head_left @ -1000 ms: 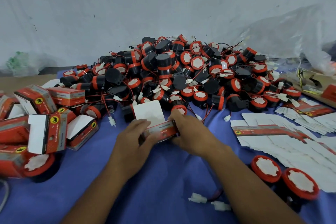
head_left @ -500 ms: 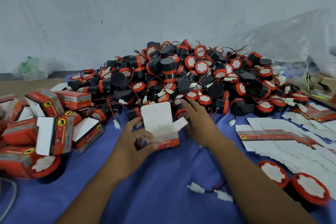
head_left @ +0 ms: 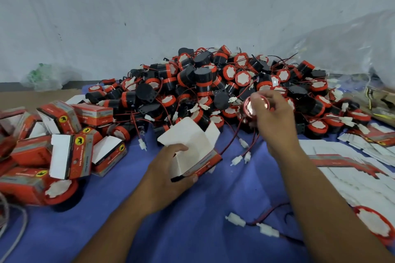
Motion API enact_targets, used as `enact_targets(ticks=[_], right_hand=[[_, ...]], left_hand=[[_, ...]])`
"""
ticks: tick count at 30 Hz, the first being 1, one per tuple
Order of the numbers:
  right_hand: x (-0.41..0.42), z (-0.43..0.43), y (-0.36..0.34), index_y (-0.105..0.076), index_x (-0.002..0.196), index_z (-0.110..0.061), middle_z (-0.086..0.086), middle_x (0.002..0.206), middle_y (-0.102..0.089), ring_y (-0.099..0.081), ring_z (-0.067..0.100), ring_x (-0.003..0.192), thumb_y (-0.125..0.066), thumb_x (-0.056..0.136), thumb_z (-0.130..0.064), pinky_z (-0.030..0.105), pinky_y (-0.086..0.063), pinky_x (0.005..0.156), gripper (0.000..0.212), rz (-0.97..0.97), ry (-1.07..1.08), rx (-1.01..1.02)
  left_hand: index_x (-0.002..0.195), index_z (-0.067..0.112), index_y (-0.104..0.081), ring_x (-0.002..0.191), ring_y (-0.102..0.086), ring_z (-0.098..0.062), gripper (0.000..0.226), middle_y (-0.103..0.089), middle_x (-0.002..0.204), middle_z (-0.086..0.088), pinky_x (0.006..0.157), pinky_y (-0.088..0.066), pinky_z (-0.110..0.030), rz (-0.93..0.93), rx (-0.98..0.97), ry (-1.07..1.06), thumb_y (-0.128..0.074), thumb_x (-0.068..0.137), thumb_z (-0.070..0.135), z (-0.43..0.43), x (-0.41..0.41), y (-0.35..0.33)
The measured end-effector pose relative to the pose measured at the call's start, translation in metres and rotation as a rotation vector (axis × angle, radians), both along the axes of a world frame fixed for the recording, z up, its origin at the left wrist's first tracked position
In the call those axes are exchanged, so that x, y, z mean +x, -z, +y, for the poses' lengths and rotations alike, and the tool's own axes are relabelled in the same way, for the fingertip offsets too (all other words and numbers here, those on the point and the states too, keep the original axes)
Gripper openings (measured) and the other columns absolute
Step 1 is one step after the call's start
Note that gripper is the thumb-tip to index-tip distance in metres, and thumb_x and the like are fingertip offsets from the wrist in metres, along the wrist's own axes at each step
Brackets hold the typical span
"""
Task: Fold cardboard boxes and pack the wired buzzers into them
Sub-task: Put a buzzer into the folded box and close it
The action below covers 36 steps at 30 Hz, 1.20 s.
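Since a moment ago my right hand (head_left: 271,113) has left the open red-and-white cardboard box (head_left: 192,149), gripped in my left hand (head_left: 168,175), to pinch what looks like a blurred red-faced wired buzzer (head_left: 251,106); some red boxes (head_left: 70,134) at left look packed, the big buzzer heap (head_left: 213,83) remains.

Soft even light, cool bluish cast, weak shadows; wide-angle bending at edges; right hand (head_left: 272,115) and buzzer (head_left: 248,107) motion-blurred, pink glare on buzzer face

The buzzer (head_left: 252,107) in your right hand (head_left: 272,120), at 1 o'clock, is smeared by blur. At 4 o'clock the frame edge cuts off a red-rimmed buzzer (head_left: 373,223)
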State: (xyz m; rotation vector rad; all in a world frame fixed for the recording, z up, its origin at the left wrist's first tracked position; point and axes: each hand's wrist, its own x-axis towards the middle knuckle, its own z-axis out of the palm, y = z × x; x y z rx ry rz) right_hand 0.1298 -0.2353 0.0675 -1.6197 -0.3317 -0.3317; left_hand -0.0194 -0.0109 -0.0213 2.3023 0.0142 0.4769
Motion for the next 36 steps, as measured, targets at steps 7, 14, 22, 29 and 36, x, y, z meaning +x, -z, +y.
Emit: enact_targets(ticks=[7,14,22,29,36], right_hand=[[-0.009,-0.025,-0.024,-0.065,0.118,-0.008,0.008,0.112,-0.069,-0.075,0.013,0.086,-0.067,0.094,-0.011,0.024,-0.059,0.070,0.025,0.409,-0.177,0.728],[-0.024,-0.004,-0.010,-0.065,0.123,-0.006,0.019,0.121,-0.069,-0.069,0.023,0.097,-0.068,0.094,-0.018,0.021,-0.056,0.062,0.032,0.427,-0.509,0.493],[-0.048,0.036,0.026,-0.068,0.114,-0.034,-0.002,0.121,-0.057,-0.063,0.005,0.099,-0.071,0.090,-0.037,0.018,-0.055,0.075,0.025,-0.052,-0.449,-0.340],[-0.052,0.049,0.045,-0.067,0.118,-0.021,-0.003,0.116,-0.053,-0.053,0.018,0.100,-0.072,0.083,-0.054,0.034,-0.048,0.079,0.049,-0.461,-0.177,-0.843],[-0.054,0.050,0.046,-0.062,0.103,-0.016,-0.002,0.105,-0.052,-0.044,0.016,0.098,-0.076,0.078,-0.055,0.027,-0.040,0.080,0.048,-0.383,-0.162,-0.802]], left_hand=[[0.118,0.052,-0.038,0.112,-0.040,-0.003,0.061,-0.043,0.124,0.016,0.080,-0.040,-0.010,0.010,-0.001,-0.113,-0.078,0.073,0.039,0.001,0.002,0.000],[0.119,0.032,-0.060,0.116,-0.040,0.001,0.041,-0.046,0.124,0.017,0.094,-0.030,-0.003,-0.031,0.035,-0.096,-0.078,0.083,0.029,-0.002,0.001,-0.001],[0.120,0.041,-0.052,0.113,-0.049,0.014,0.053,-0.052,0.125,0.028,0.095,-0.041,-0.010,-0.049,-0.068,-0.069,-0.083,0.078,0.030,-0.006,-0.003,-0.004],[0.110,0.035,-0.062,0.107,-0.055,0.007,0.038,-0.061,0.112,0.014,0.084,-0.040,-0.004,-0.100,-0.064,-0.020,-0.081,0.080,0.023,-0.006,-0.002,-0.004],[0.112,0.031,-0.065,0.112,-0.056,-0.006,0.021,-0.060,0.114,0.018,0.093,-0.042,-0.014,-0.119,-0.044,0.069,-0.059,0.092,0.033,-0.006,0.002,-0.006]])
